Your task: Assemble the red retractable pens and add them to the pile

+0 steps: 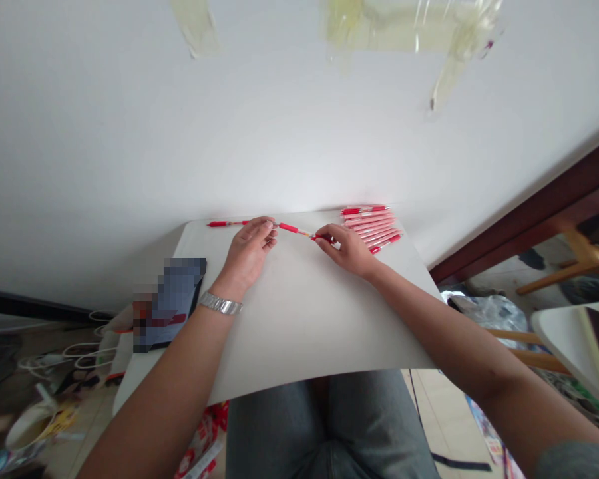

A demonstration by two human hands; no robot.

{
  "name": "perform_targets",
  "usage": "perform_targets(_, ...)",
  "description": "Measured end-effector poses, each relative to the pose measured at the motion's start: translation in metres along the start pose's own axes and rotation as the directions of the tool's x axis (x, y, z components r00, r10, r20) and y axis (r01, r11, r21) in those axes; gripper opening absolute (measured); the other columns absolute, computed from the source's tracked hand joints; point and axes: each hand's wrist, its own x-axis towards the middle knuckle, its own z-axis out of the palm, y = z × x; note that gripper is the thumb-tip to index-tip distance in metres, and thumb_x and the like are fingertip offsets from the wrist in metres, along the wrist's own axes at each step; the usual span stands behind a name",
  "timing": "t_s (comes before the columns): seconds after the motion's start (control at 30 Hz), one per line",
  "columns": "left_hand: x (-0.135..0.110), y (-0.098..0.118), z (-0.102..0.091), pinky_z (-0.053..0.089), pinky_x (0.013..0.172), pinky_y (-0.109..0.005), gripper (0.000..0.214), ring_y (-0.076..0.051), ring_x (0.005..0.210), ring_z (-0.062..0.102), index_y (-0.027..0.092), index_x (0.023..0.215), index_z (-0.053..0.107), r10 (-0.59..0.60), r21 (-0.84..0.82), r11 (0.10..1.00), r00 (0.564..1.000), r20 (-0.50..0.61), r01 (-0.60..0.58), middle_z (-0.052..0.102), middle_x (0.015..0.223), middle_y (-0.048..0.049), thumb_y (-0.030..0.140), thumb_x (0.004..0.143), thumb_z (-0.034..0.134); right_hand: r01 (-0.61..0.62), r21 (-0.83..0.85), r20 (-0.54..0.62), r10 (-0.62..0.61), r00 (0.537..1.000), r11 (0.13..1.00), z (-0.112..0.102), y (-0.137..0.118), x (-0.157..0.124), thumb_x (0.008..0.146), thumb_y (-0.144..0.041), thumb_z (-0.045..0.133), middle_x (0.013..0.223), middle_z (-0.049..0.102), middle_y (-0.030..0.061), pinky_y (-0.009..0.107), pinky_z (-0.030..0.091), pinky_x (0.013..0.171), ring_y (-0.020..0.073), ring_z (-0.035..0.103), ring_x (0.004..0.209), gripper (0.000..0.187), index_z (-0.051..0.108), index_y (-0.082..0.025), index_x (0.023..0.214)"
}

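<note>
A red pen (289, 227) is held between my two hands above the far part of the white table. My left hand (248, 254), with a metal-band watch (221, 303) on its wrist, pinches the pen's left end. At the other end, the thumb and fingers of my right hand (348, 250) are closed on the pen, and some red shows between them. Left of my left hand lies another red pen (218, 224), partly hidden behind the fingers. A pile of several red pens (372, 223) lies just beyond my right hand.
The table (299, 332) stands against a white wall (279, 133). A dark tablet-like device (172, 306), its screen blurred, lies at the left edge. White cables (80, 356) run on the left. A wooden chair (574, 259) and a plastic bag (494, 313) are on the right.
</note>
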Motion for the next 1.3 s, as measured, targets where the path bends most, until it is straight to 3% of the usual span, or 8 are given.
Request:
perform_targets(0.9,-0.001,0.000,-0.003,0.053,0.080,-0.025,0.032,-0.013,0.088,0.066,0.024,0.097,0.077,0.013,0.000,1.000,1.000,0.024,-0.013,0.075,0.108,-0.0038,0.044,0.077,0.092,0.006,0.022,-0.026,-0.005,1.000,1.000,-0.001,-0.002,0.000,0.110,-0.044,0.054,0.095,0.072,0.0058,0.032,0.049,0.076,0.0181,0.062,0.080,0.026,0.067,-0.021,0.105)
perform_targets(1.07,0.004,0.006,-0.009,0.053,0.077,-0.025,0.030,-0.014,0.083,0.066,0.022,0.092,0.076,0.171,0.076,0.983,0.982,-0.075,-0.165,0.074,0.099,-0.0043,0.049,0.084,0.084,0.001,0.026,-0.035,0.000,0.999,1.000,-0.002,-0.003,0.000,0.110,-0.045,0.054,0.094,0.072,0.0058,0.033,0.049,0.075,0.0182,0.062,0.079,0.028,0.067,-0.021,0.104)
perform_targets(1.2,0.007,0.006,-0.018,0.054,0.081,-0.028,0.027,-0.017,0.090,0.070,0.021,0.094,0.076,0.359,0.317,0.896,0.927,-0.106,-0.311,0.076,0.098,-0.0055,0.048,0.092,0.076,-0.008,0.026,-0.041,0.010,0.999,1.000,-0.002,-0.005,0.000,0.110,-0.047,0.053,0.093,0.072,0.0057,0.033,0.049,0.075,0.0186,0.062,0.079,0.029,0.067,-0.022,0.104)
perform_targets(1.3,0.009,0.005,-0.024,0.056,0.088,-0.032,0.026,-0.021,0.096,0.073,0.021,0.096,0.074,0.418,0.489,0.806,0.906,-0.071,-0.334,0.078,0.099,-0.0060,0.046,0.095,0.072,-0.007,0.026,-0.042,0.008,0.999,1.000,-0.002,-0.005,0.000,0.109,-0.048,0.053,0.093,0.072,0.0059,0.033,0.050,0.075,0.0186,0.062,0.079,0.030,0.067,-0.021,0.103)
